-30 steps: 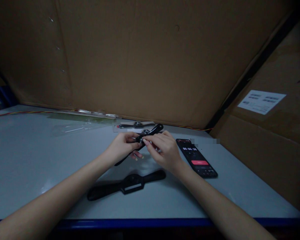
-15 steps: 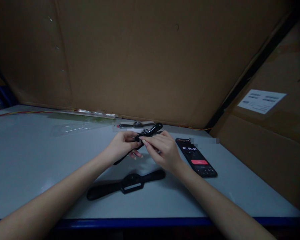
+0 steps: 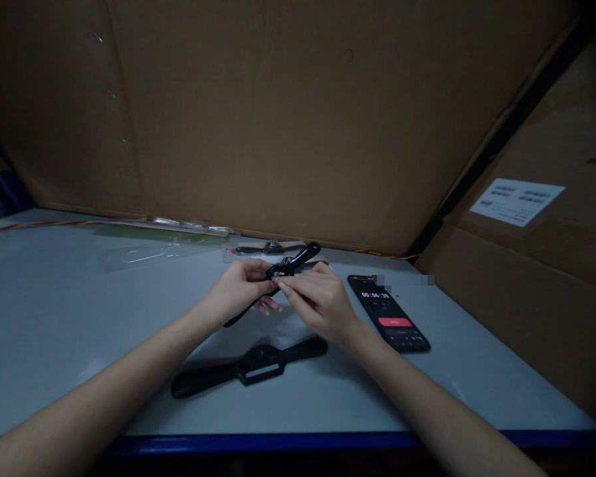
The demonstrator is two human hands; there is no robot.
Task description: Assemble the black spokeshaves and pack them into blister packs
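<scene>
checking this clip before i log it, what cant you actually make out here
All in the head view:
- black strap: its middle hidden by the left hand and right hand
- far watch: too small to see its face
- box label: print too small to read
- phone: lower screen too small and dim

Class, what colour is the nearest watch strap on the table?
The strap is black; head view.
</scene>
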